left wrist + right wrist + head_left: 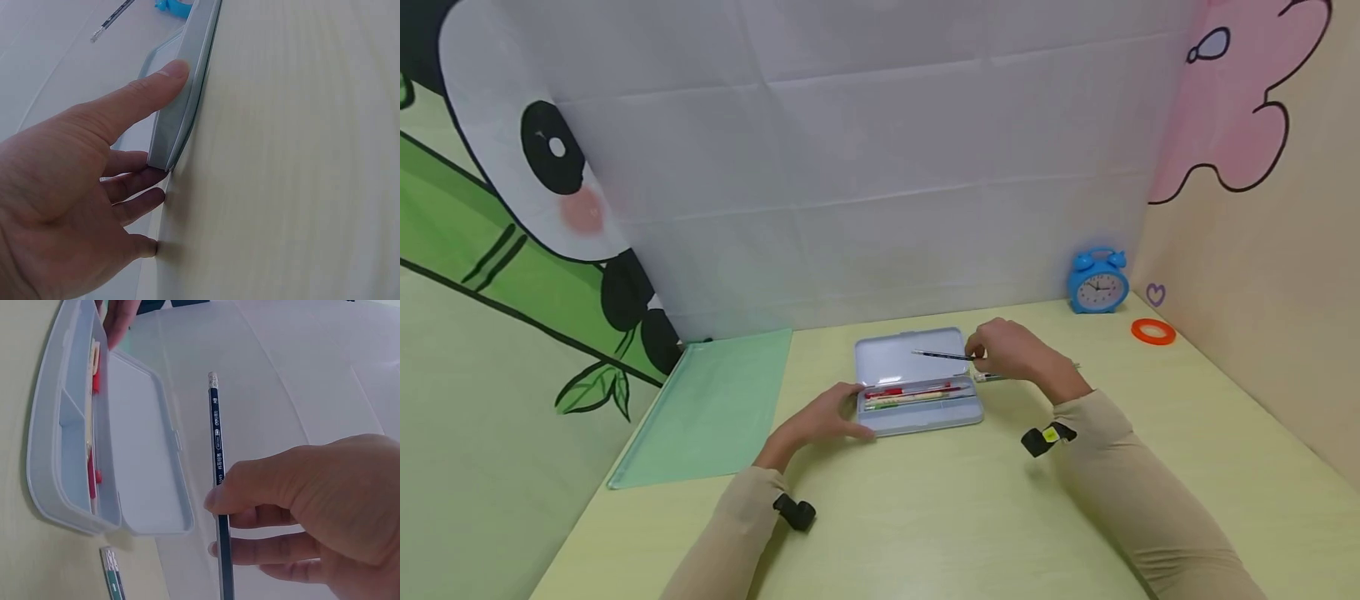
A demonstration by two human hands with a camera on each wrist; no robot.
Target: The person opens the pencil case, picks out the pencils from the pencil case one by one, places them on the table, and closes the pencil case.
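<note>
An open pale-blue pencil case lies on the table, its lid tilted back. My left hand grips the left end of the case, thumb on the front side and fingers around the end. Several pens and pencils, some red, lie inside a compartment. Above the right part of the lid, my right hand pinches a dark pencil between thumb and fingers; its white-tipped end points left. More pencils lie on the table beside the case's right end, partly hidden under my right hand in the head view.
A blue alarm clock stands at the back right, with an orange ring lying near it. A green translucent mat or folder covers the table's left side. A white cloth hangs behind.
</note>
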